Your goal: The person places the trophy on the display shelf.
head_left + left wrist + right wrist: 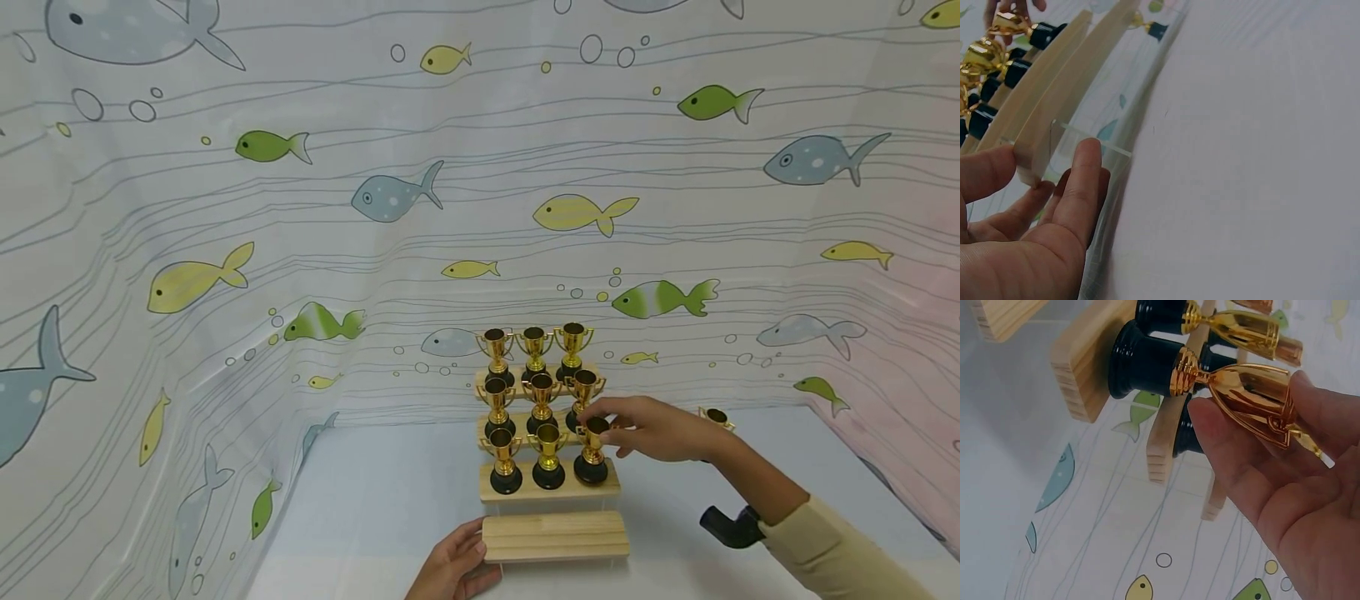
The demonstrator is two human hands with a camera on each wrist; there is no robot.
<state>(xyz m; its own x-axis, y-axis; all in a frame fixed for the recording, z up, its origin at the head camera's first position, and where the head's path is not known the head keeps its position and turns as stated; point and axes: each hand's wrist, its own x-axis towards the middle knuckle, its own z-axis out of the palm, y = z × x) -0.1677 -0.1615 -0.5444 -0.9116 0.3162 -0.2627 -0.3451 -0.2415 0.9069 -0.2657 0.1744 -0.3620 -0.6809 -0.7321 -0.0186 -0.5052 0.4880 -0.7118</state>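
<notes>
My right hand (652, 429) pinches the cup of a small gold trophy (592, 460) with a black base, at the right end of the lowest filled step. In the right wrist view this trophy (1250, 394) has its base right at the wooden step, thumb and fingers about its rim and handle. At the bare front step (555, 536) of the wooden display stand, my left hand (453, 560) grips the left end. The left wrist view shows the thumb (988, 172) against the plank's edge and other fingers beneath it, near a clear support.
Several matching trophies (542, 400) stand in rows on the steps behind. Another trophy (717, 418) is on the table to the right, partly behind my right wrist. A black curved object (731, 527) shows by the right sleeve. A fish-patterned sheet (480, 233) hangs around the table.
</notes>
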